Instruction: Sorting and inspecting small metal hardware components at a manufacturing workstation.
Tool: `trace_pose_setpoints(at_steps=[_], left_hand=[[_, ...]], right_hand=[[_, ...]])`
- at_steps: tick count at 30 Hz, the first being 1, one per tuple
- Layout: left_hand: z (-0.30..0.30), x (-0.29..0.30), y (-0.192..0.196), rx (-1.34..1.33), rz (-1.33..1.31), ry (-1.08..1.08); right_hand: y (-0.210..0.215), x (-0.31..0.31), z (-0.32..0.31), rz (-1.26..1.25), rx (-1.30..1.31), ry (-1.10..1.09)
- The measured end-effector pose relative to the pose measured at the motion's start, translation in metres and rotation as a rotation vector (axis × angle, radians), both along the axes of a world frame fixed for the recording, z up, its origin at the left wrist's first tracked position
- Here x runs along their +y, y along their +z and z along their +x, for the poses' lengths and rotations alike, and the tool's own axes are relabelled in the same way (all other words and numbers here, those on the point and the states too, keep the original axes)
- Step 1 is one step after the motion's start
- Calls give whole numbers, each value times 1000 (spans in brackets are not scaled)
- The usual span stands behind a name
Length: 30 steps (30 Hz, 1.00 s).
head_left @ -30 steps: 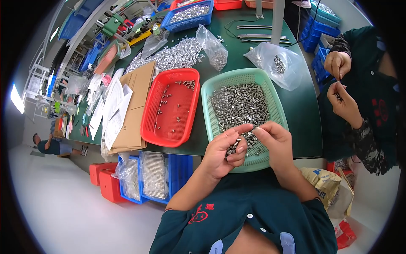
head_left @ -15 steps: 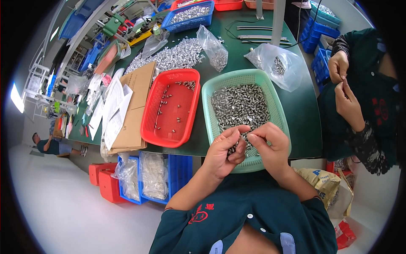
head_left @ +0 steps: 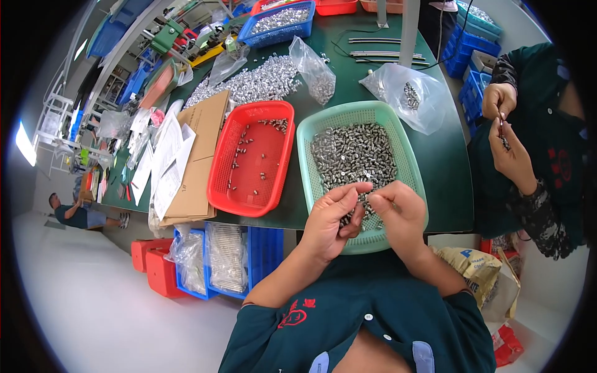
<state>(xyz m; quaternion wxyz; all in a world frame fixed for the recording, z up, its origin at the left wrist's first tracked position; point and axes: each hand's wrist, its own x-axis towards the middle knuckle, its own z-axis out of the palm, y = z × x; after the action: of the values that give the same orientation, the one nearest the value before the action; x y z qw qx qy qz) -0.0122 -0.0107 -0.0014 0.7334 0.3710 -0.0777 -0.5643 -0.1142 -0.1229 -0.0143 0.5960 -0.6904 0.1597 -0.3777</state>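
Over the near edge of a pale green basket (head_left: 311, 239), my two hands meet. A bed of small shiny cylindrical metal parts (head_left: 354, 152) covers much of its floor. My left hand (head_left: 334, 217) is closed, its curled fingers cupping a few such parts, with thumb and forefinger held close together. Just to its right, my right hand (head_left: 401, 214) is closed too, thumb against bent fingers. What its fingertips pinch, if anything, is too small to make out. Left of the green basket stands a red basket (head_left: 258, 194) with scattered metal parts in it.
Flattened cardboard (head_left: 193, 180) and papers (head_left: 168, 168) lie left of the red basket. Behind are a heap of silvery parts (head_left: 261, 81), clear bags of parts (head_left: 413, 99) and a blue basket (head_left: 280, 38). At right, a co-worker's hands (head_left: 507, 137) handle small parts.
My right fingertips have shifted slightly right, away from my left thumb. The co-worker's hands have moved a little, with metal parts now showing in one palm.
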Motion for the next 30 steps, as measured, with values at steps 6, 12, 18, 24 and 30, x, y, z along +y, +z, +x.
trace_pose_setpoints(at_steps=[6,12,18,24,30], left_hand=[[0,-4,8,71,11,-1],[1,0,5,-44,29,-53],[-2,-2,9,47,14,-20],[4,1,1,32,36,38],[4,1,-5,105,-3,26]], right_hand=[[-12,-9,4,742,-55,203],[8,-6,0,-103,63,157],[-11,-9,3,819,-19,271],[9,-21,-3,-21,123,-85],[26,-6,-6,-239,48,-55]])
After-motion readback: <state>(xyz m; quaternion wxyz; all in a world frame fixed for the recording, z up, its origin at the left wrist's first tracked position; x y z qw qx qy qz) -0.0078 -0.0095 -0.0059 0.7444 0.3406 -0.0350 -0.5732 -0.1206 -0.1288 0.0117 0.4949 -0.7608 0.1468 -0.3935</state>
